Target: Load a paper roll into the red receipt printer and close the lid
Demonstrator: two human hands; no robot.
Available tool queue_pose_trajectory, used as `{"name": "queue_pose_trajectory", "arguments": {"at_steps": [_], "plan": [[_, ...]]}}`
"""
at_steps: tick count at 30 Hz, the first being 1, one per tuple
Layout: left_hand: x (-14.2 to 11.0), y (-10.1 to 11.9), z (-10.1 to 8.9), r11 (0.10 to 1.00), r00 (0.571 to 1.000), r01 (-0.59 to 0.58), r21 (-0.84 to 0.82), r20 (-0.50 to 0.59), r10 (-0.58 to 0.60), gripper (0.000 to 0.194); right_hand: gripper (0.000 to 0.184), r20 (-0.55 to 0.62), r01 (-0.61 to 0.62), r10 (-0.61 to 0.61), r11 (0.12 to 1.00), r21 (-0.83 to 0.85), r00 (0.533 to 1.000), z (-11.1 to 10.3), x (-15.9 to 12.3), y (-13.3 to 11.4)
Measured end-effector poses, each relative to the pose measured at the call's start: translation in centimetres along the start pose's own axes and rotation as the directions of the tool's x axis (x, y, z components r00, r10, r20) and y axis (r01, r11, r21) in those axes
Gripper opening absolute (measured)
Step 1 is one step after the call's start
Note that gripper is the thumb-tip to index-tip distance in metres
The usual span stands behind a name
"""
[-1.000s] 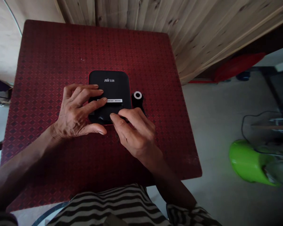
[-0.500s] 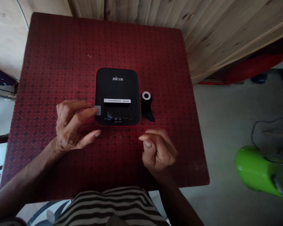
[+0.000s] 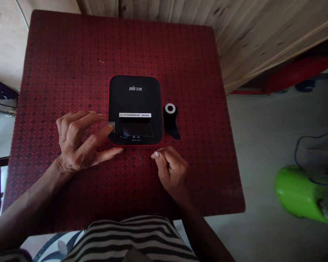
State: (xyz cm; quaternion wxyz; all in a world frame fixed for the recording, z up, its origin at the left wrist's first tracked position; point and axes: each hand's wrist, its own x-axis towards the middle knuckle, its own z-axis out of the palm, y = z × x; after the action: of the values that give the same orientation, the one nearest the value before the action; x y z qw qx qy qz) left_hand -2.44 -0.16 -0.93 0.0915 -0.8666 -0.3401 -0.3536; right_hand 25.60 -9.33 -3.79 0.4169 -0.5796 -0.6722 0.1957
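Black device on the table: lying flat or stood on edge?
Lying flat: the black device shows its whole face, with logo and white label strip up, on the red tabletop.

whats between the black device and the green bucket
In the head view, going right from the black device: the white-ringed black item, then red patterned tabletop, then grey floor before the green bucket.

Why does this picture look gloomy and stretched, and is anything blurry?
In the head view, the light is dim and the red patterned tabletop darkens towards the striped fabric top; in the head view, a wide lens probably stretches the edges, where the green plastic tub looks soft; same head view, the flat black red-edged device is clearer, though its smallest print is unreadable.
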Motion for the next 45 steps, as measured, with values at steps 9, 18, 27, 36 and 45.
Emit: {"name": "queue_pose_trajectory", "arguments": {"at_steps": [9, 18, 27, 36, 45], "plan": [[0.2, 0.0, 0.3, 1.0, 0.999, 0.003, 0.015, -0.041, -0.002, 0.059, 0.031, -0.012, -0.014, 0.014, 1.0, 0.021, 1.0, 0.0, -0.1, 0.1], [-0.1, -0.4, 1.3, 0.999, 0.995, -0.029, 0.025, -0.095, 0.031, 0.056, 0.032, -0.046, 0.005, -0.004, 1.0, 0.027, 0.999, -0.1, -0.1, 0.1], [-0.4, 0.6, 2.2, 0.994, 0.994, 0.075, -0.073, -0.073, -0.081, 0.068, 0.022, -0.133, 0.321, -0.358, 0.917, -0.235, 0.924, -3.9, 6.2, -3.7], [-2.3, 0.0, 3.4, 0.914, 0.956, 0.277, -0.298, -0.016, -0.295, 0.088, 0.041, 0.545, 0.455, -0.163, 0.764, -0.458, 0.822, 0.1, 15.4, -4.9], [-2.9, -0.4, 4.6, 0.861, 0.934, 0.357, -0.364, 0.146, -0.325, 0.114, 0.039, 0.689, 0.472, 0.033, 0.705, -0.53, 0.724, 2.3, 18.0, -6.6]]}}
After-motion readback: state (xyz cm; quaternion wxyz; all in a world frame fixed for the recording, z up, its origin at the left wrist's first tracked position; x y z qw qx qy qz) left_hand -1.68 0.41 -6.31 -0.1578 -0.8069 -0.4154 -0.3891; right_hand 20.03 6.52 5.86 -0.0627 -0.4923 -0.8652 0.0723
